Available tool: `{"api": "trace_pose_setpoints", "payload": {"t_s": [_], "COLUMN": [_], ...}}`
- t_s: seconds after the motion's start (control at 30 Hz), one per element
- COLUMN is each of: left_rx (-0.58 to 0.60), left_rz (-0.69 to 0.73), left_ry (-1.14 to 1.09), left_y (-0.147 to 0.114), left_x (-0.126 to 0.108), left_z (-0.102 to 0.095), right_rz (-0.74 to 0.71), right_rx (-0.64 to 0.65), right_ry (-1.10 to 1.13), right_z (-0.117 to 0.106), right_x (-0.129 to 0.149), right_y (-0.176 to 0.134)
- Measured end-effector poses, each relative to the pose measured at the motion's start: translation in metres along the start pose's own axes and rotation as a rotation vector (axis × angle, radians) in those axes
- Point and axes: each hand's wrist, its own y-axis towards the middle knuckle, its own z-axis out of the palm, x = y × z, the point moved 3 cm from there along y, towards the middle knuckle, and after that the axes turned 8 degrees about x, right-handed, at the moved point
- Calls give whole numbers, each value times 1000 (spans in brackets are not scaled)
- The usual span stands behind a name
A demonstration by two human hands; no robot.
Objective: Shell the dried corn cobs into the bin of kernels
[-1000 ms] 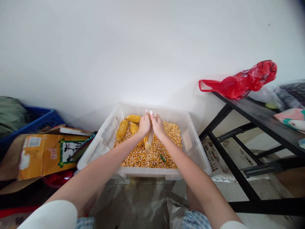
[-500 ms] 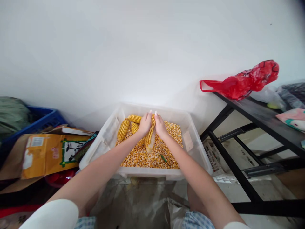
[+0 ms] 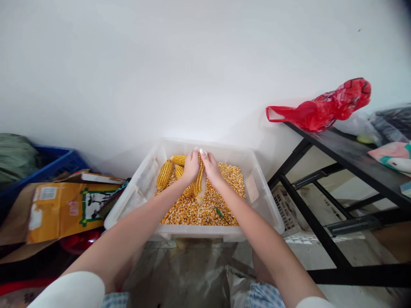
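Between my two hands is a corn cob [image 3: 199, 176], partly stripped: yellow kernels cover its left side and a pale bare strip shows on the right. My left hand [image 3: 192, 166] is closed around the cob's left side, and my right hand [image 3: 211, 168] presses on it from the right, thumb up near the top. Below them, loose corn kernels [image 3: 205, 216] fill the bottom of a translucent plastic bin [image 3: 261, 205]. Several whole cobs, such as the corn cob [image 3: 165, 174] at the left, lie on the kernels. A small green-handled tool [image 3: 219, 212] rests near the front.
At the right stands a black metal-framed table [image 3: 359, 152] with a red plastic bag [image 3: 321, 112] on it. Left of the bin are an orange cardboard box [image 3: 61, 209] and a blue crate [image 3: 61, 160]. A white wall [image 3: 192, 64] rises behind.
My hands and the cob have shifted slightly left, and my right hand has tipped in toward the cob's top. The whole view has drifted a little.
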Motion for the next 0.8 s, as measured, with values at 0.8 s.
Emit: {"api": "trace_pose_setpoints", "payload": {"t_s": [0.8], "left_rx": [-170], "left_rz": [15], "left_ry": [34], "left_y": [-7], "left_x": [-8], "left_z": [-8], "right_rz": [34], "right_rx": [8], "right_ry": [-20], "right_z": [13], "right_x": [2], "right_y": [-12]}}
